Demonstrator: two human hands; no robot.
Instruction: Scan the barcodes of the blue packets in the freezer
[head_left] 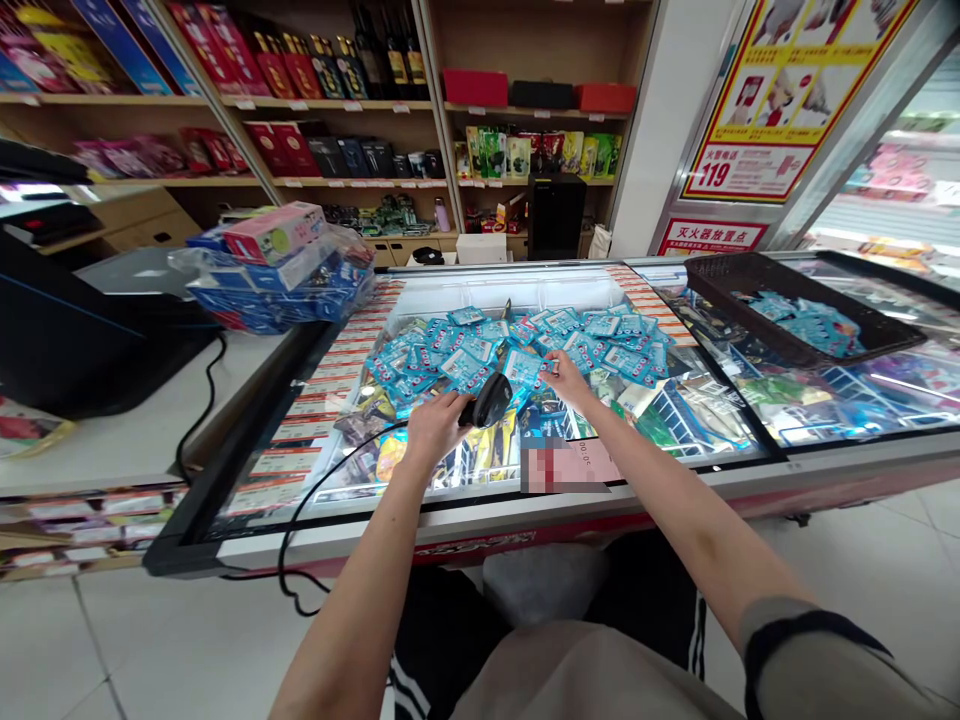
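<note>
My left hand is wrapped round a black handheld barcode scanner, whose cable runs down over the front edge of the freezer. The scanner's head points toward a small blue packet with a white label. At the right edge of that packet, my right hand has its thumb and fingers pinched together on it. Many similar blue packets lie spread over the glass top of the chest freezer, on both sides of my hands.
A black plastic tray with more blue packets stands on the freezer's right part. Plastic-wrapped boxes sit on the left counter beside a dark monitor. A pink paper slip lies near the front edge. Stocked shelves stand behind.
</note>
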